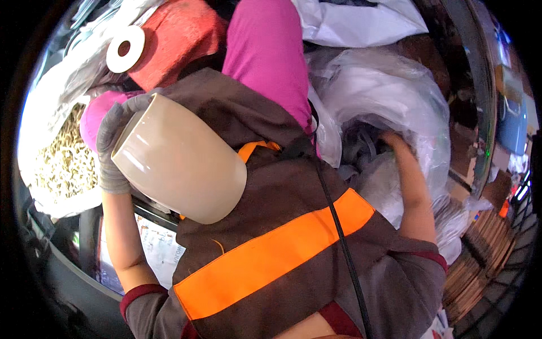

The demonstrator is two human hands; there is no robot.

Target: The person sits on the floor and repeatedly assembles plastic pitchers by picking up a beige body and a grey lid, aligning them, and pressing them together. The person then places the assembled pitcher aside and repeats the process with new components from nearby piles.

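- Gripping a big beige spool (180,161) at its 9 o'clock end, the gloved left hand (110,148) has fingers (131,105) curled over the rim; the spool's long axis runs from 10 to 4 o'clock
- Right hand (393,141) reaches to 2 o'clock into a clear plastic bag (395,90), arm outstretched, fingers hidden, grip unclear

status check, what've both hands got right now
Left hand, grey glove, grips big beige cone. Right hand bare, reaching into clear plastic bag; grip hidden. Nothing blocks either.
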